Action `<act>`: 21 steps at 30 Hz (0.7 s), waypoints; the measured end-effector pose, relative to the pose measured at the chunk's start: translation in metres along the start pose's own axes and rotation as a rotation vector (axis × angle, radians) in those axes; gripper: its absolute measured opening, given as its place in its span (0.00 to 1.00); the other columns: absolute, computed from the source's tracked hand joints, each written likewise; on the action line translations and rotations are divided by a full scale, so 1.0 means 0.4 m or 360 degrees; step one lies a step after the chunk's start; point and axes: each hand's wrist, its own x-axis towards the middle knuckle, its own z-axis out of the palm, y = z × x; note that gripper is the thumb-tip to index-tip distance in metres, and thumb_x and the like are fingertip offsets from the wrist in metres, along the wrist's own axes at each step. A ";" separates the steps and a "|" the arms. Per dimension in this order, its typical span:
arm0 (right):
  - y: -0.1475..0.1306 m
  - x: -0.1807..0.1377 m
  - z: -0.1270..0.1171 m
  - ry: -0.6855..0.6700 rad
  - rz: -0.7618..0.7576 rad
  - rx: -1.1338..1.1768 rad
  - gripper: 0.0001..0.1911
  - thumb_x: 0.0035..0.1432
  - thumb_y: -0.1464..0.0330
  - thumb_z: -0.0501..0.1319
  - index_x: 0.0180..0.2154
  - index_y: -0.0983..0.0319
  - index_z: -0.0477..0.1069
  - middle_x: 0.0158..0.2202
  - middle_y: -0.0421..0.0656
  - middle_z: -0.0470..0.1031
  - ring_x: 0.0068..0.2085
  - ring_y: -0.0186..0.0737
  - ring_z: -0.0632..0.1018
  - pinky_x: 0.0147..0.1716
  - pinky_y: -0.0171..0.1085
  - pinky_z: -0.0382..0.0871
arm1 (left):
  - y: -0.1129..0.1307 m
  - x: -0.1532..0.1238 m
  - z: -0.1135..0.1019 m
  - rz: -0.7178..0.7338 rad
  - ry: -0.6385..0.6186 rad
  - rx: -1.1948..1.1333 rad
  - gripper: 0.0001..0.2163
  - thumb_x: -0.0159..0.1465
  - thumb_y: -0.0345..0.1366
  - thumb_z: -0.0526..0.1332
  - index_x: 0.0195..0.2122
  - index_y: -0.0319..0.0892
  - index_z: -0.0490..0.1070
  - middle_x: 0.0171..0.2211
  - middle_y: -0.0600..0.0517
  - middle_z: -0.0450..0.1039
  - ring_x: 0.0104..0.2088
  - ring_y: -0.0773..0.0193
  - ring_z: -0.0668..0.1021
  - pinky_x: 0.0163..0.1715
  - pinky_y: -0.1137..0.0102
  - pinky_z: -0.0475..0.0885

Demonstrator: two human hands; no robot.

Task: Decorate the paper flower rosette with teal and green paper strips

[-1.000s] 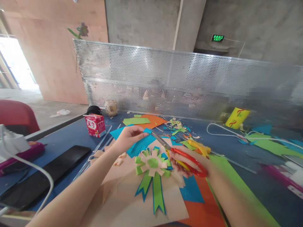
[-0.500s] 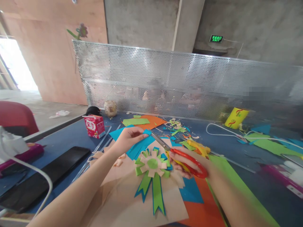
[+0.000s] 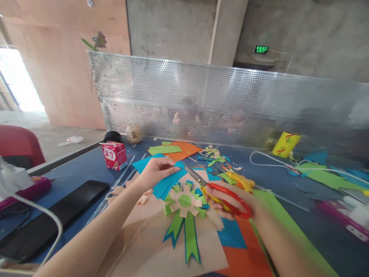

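Note:
My left hand (image 3: pixel 157 169) pinches a blue sheet of paper (image 3: pixel 167 181) and holds it up over the table. My right hand (image 3: pixel 230 200) grips red-and-yellow scissors (image 3: pixel 221 192), whose blades reach the blue paper's right edge. Just below both hands lies a green, blue and beige paper rosette with ribbon tails (image 3: pixel 185 209) on a beige sheet (image 3: pixel 161 246).
A red carton (image 3: pixel 114 155), a black phone (image 3: pixel 54 215), a white cable (image 3: pixel 37 207) and a pink tool (image 3: pixel 23 188) lie at left. Orange (image 3: pixel 245 257) and green paper (image 3: pixel 288 223) and scraps (image 3: pixel 216 154) lie right. A perforated metal screen (image 3: pixel 230 104) stands behind, people beyond it.
The view shifted slightly. My left hand and the blue paper dropped a little toward the rosette; the scissors stay at the paper's edge.

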 end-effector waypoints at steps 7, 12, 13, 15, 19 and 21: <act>-0.004 0.001 -0.003 -0.0004 -0.0015 -0.0133 0.20 0.47 0.50 0.56 0.27 0.60 0.55 0.15 0.30 0.54 0.11 0.22 0.58 0.09 0.25 0.53 | -0.001 -0.002 0.001 -0.0017 -0.0047 0.0035 0.03 0.48 0.35 0.64 0.23 0.42 0.73 0.24 0.52 0.71 0.25 0.67 0.73 0.25 0.73 0.70; -0.005 0.000 0.000 0.0018 0.0030 -0.0092 0.19 0.48 0.51 0.55 0.28 0.60 0.55 0.15 0.30 0.54 0.11 0.22 0.56 0.09 0.25 0.53 | 0.001 -0.003 0.003 -0.0011 -0.0045 0.0041 0.03 0.48 0.34 0.64 0.23 0.42 0.74 0.25 0.52 0.71 0.25 0.67 0.73 0.26 0.74 0.70; -0.004 0.000 0.002 -0.0006 0.0023 -0.0054 0.19 0.48 0.51 0.55 0.28 0.59 0.55 0.16 0.30 0.55 0.11 0.22 0.57 0.10 0.24 0.53 | 0.002 -0.003 0.004 -0.0009 -0.0046 0.0051 0.03 0.48 0.34 0.64 0.23 0.42 0.74 0.24 0.52 0.71 0.25 0.67 0.73 0.26 0.74 0.70; -0.001 0.000 0.005 -0.0055 0.0018 0.0015 0.19 0.49 0.52 0.56 0.28 0.59 0.54 0.16 0.30 0.55 0.13 0.22 0.58 0.11 0.24 0.54 | 0.003 -0.004 0.009 -0.0004 -0.0052 0.0077 0.03 0.48 0.34 0.64 0.23 0.42 0.74 0.24 0.52 0.71 0.25 0.67 0.72 0.25 0.74 0.69; 0.004 0.004 0.005 -0.0075 0.0032 0.0034 0.18 0.49 0.52 0.55 0.27 0.59 0.54 0.16 0.30 0.54 0.13 0.21 0.57 0.11 0.24 0.53 | 0.001 -0.004 0.012 -0.0009 -0.0084 0.0110 0.03 0.47 0.35 0.64 0.23 0.42 0.74 0.23 0.53 0.70 0.24 0.68 0.71 0.25 0.74 0.69; 0.007 0.008 0.001 -0.0062 0.0014 0.0017 0.18 0.50 0.52 0.54 0.27 0.59 0.55 0.16 0.30 0.53 0.12 0.21 0.56 0.10 0.24 0.52 | -0.001 -0.004 0.011 -0.0001 -0.0090 0.0124 0.04 0.48 0.35 0.64 0.24 0.42 0.74 0.25 0.52 0.70 0.25 0.68 0.71 0.26 0.74 0.69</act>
